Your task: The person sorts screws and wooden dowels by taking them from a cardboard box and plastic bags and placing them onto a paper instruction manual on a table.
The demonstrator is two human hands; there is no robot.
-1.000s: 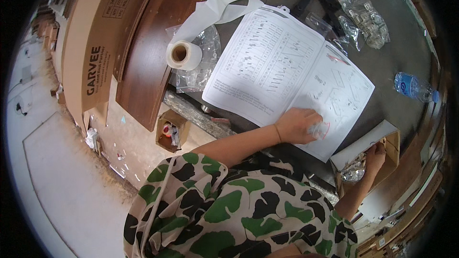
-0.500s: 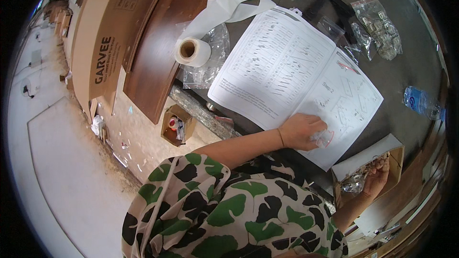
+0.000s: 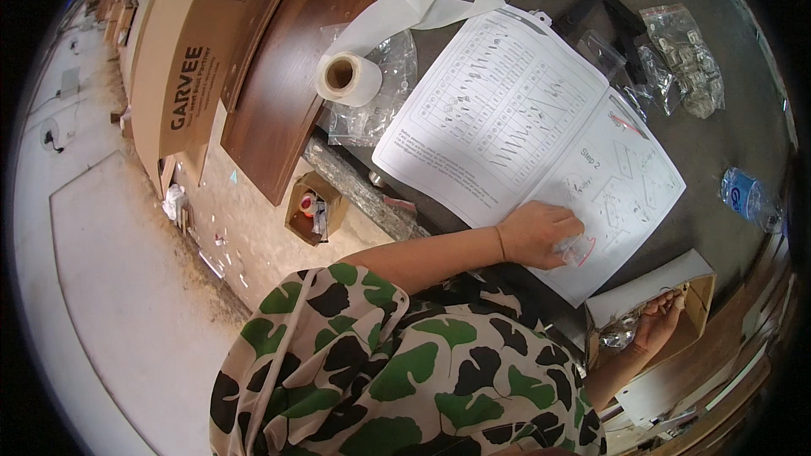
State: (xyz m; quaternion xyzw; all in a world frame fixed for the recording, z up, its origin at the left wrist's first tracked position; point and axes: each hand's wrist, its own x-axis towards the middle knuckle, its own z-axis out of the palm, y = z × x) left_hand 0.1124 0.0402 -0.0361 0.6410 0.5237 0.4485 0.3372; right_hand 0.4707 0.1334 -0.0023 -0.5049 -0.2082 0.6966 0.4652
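An open instruction booklet (image 3: 498, 101) with printed diagrams lies on the dark table. Over its lower right page, my left hand (image 3: 541, 235) has its fingers closed on a small clear zip bag (image 3: 578, 250) with a red edge. What the bag holds is too small to make out. My right hand (image 3: 657, 323) reaches into an open cardboard box (image 3: 703, 308) at the table's near right. Its fingers are bent together among small parts; whether they grip one is hidden. A clear plastic bag (image 3: 621, 333) of shiny pieces lies in the box beside that hand.
A roll of white labels (image 3: 363, 80) trails its strip behind the booklet. Bags of hardware (image 3: 684, 59) and black metal parts (image 3: 617, 21) lie at the back right, a water bottle (image 3: 748, 198) at the right. Brown boards (image 3: 270, 93) and a large carton (image 3: 182, 76) stand left.
My right hand has shifted slightly inside the box, its fingers drawn closer together. The left hand keeps the bag over the page. The whole view has shifted slightly.
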